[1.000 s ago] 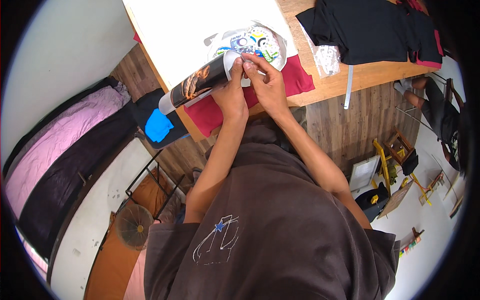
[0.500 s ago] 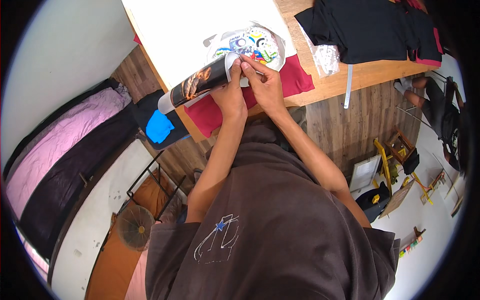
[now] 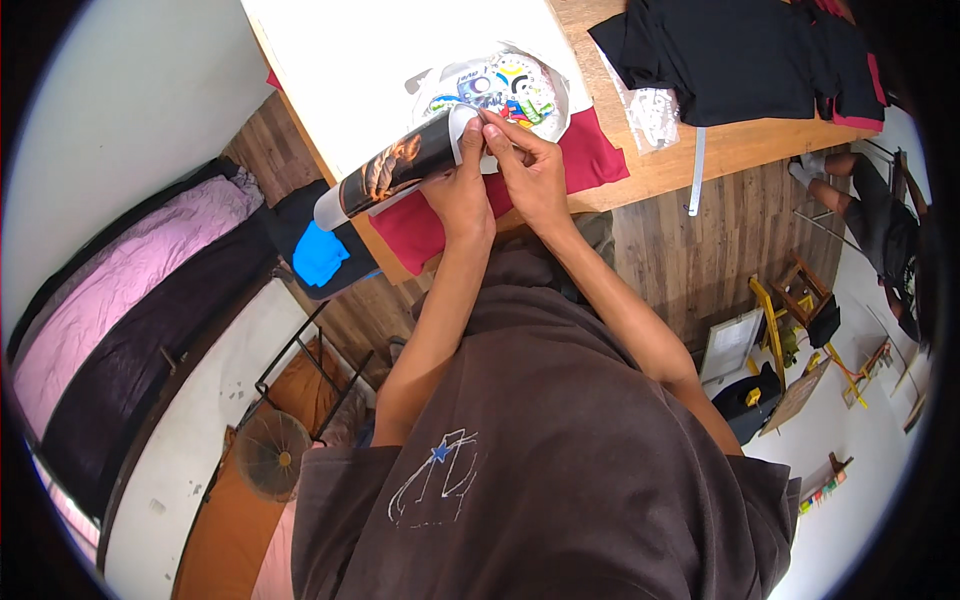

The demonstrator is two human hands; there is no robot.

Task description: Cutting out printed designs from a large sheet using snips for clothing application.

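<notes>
My left hand (image 3: pixel 455 195) grips a curled glossy print (image 3: pixel 395 170), dark with an orange figure, over the red cloth (image 3: pixel 600 160). My right hand (image 3: pixel 530 170) pinches its white edge. Wooden table (image 3: pixel 740 140), plank floor (image 3: pixel 690 260).

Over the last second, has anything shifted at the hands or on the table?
Hardly anything. The left hand still grips the rolled printed sheet, and the right hand still pinches its edge beside the round colourful print; the fingers only adjusted slightly. Nothing was picked up or let go. The red cloth, white sheet and black garments lie as before.
</notes>
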